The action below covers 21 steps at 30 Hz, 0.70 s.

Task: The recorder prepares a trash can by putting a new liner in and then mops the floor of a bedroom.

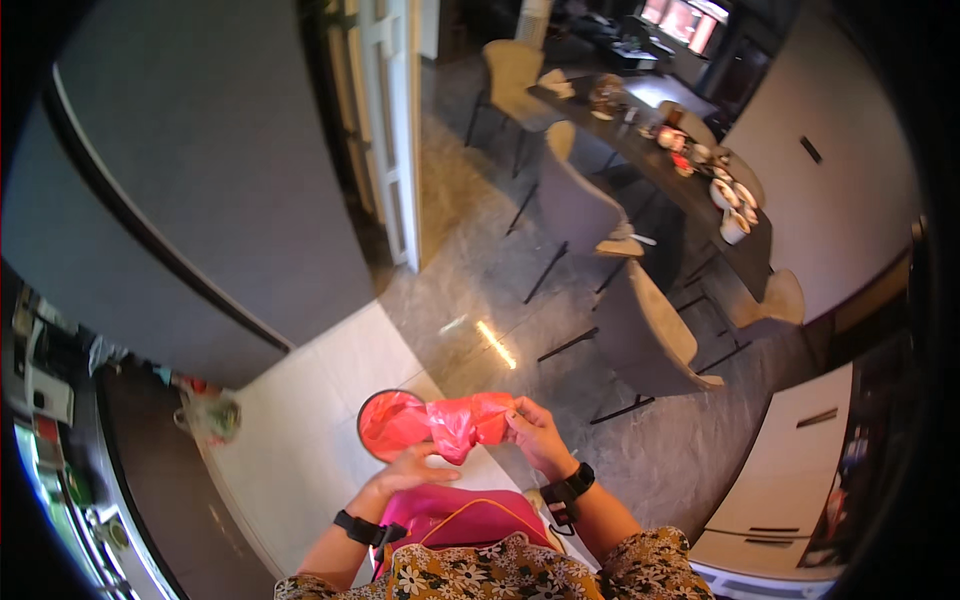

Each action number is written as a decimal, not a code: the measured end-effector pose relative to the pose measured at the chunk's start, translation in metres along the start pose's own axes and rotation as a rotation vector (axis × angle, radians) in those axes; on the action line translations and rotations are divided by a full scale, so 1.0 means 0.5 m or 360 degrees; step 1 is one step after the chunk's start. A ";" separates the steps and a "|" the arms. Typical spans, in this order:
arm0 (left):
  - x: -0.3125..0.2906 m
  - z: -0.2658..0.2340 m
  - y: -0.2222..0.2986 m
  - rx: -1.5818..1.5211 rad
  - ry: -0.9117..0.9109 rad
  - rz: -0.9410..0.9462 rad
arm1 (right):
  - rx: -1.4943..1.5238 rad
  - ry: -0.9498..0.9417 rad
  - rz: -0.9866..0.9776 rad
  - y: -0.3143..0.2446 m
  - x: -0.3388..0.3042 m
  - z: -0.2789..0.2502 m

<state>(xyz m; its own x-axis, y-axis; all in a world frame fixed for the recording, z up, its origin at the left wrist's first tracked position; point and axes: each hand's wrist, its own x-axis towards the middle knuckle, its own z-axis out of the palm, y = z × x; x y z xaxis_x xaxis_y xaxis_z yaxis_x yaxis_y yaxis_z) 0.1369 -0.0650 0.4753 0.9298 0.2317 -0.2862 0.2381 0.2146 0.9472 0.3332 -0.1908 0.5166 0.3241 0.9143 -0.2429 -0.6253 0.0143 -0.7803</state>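
Observation:
A thin red plastic bag [468,422] stretches sideways in front of me. Its right end is pinched in the fingers of my right hand [540,438]. The left part of the red plastic lies within a round bin with a dark rim [361,437]. My left hand [408,470] is just below the bin and the bag, fingers stretched out; whether it touches the plastic is hard to tell. Bright pink cloth with yellow edging [455,512] covers my front below the hands. Each wrist wears a black band.
Several chairs [640,330] surround a long dark table [640,150] with dishes on it. A dark panel [210,180] rises at left, beside a white door frame [395,130]. A filled plastic bag [215,418] rests on the pale floor tiles. White drawers [775,460] stand at right.

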 end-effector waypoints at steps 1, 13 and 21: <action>0.030 0.052 0.010 0.0217 -0.0007 0.0108 | 0.0001 0.0020 -0.0074 -0.024 -0.040 -0.028; 0.279 0.690 0.185 -0.0200 -0.0660 0.0000 | -0.0557 0.0658 -0.0319 -0.185 -0.601 -0.397; 0.451 0.905 0.250 -0.0564 -0.0883 -0.0042 | -0.0772 0.0880 -0.0217 -0.264 -0.767 -0.527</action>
<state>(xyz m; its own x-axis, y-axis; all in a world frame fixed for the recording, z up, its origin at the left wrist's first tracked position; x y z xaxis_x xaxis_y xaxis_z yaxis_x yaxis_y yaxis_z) 0.5034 -0.4151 0.5946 0.9543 -0.2811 -0.1016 0.2437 0.5350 0.8090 0.4785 -0.6498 0.5610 0.7660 0.5787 -0.2800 -0.2120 -0.1839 -0.9598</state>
